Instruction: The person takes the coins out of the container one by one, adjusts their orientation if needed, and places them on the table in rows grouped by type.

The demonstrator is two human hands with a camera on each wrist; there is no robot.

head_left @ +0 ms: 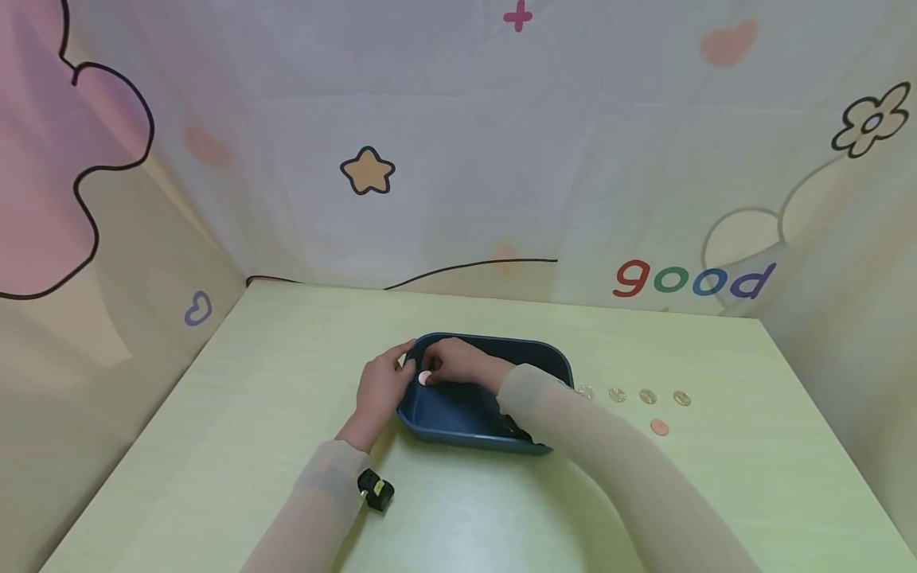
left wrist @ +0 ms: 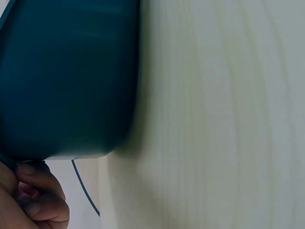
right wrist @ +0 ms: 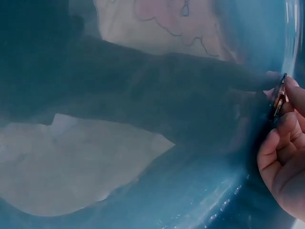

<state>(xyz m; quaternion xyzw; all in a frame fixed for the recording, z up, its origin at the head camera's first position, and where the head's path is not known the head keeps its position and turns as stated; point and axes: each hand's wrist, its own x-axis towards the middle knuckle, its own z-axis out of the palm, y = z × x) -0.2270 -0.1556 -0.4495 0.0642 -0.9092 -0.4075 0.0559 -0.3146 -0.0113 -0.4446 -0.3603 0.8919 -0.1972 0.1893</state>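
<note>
A dark blue tray [head_left: 466,410] with rounded corners sits on the table. My left hand [head_left: 382,386] grips its left end at the rim; the left wrist view shows curled fingers [left wrist: 45,191] against the tray wall [left wrist: 71,81]. Inside the tray, near that same end, my right hand [head_left: 458,362] pinches a round, flat, copper-coloured coin [head_left: 424,378]. Seen from the right wrist, the coin [right wrist: 279,98] is edge-on between thumb and fingertips, close to the tray's inner wall. My right forearm crosses over the tray's right side and hides part of it.
Right of the tray lies a row of several pale gold coins [head_left: 648,396], with one copper-coloured coin [head_left: 659,427] in front of them. A small black camera [head_left: 376,489] is strapped to my left wrist. A printed cloth [head_left: 458,199] hangs behind the table [head_left: 286,374].
</note>
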